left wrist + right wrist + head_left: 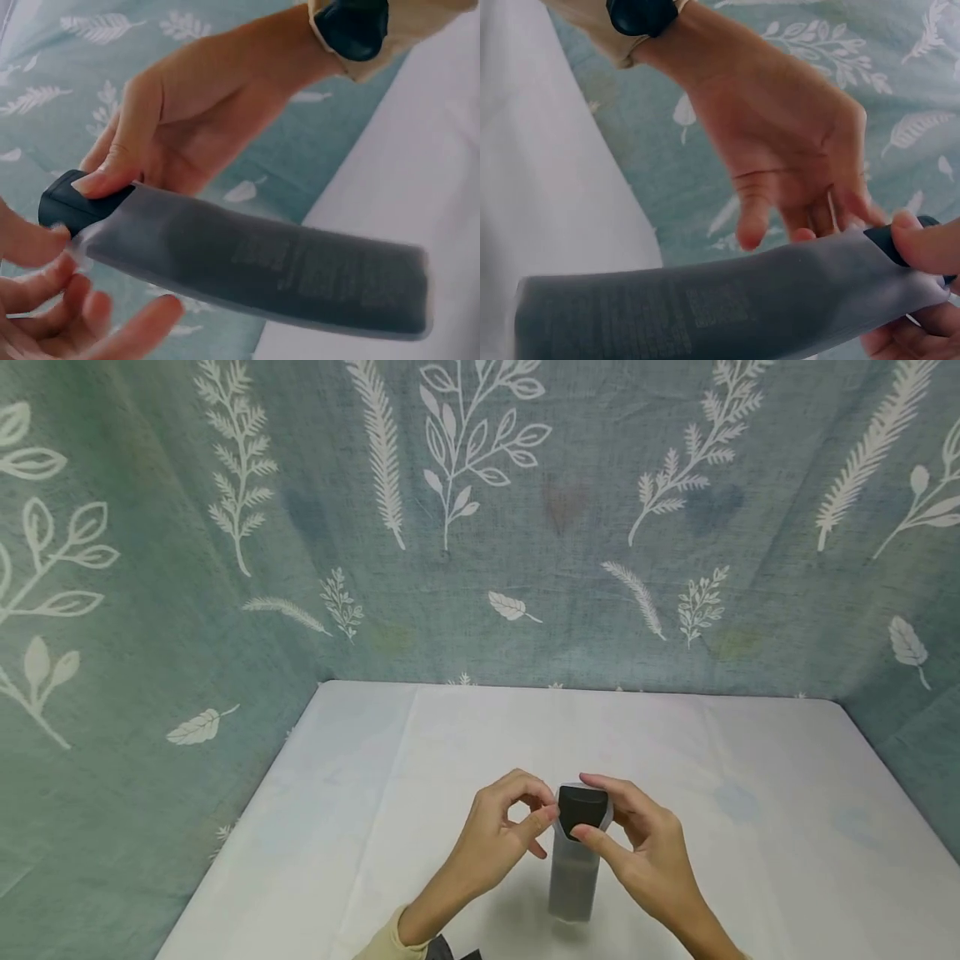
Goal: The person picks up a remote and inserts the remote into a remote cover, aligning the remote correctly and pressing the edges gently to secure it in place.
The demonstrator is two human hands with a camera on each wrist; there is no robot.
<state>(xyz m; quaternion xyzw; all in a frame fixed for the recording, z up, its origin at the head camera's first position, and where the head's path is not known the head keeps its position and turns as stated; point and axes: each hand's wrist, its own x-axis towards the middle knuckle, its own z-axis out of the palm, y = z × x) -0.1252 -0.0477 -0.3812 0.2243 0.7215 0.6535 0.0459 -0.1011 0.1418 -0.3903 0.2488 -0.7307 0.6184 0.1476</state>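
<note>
A long dark block point(582, 807) with rounded edges stands on end inside a frosted plastic sleeve point(573, 881), its black end showing at the opening. Pale lines of print show through the sleeve point(330, 277) in the left wrist view; they are too blurred to read. My right hand point(652, 852) grips the top end, thumb on the near side and fingers behind. At the left edge of the opening, my left hand point(498, 831) pinches the sleeve's rim between thumb and forefinger. Its other fingers point(142, 326) are spread loosely beside the sleeve.
The white-covered table point(420, 760) extends beyond and to both sides of my hands. A green leaf-patterned cloth point(480, 602) hangs behind and along the sides. Dark wrist devices point(356, 28) sit at the cream sleeve cuffs.
</note>
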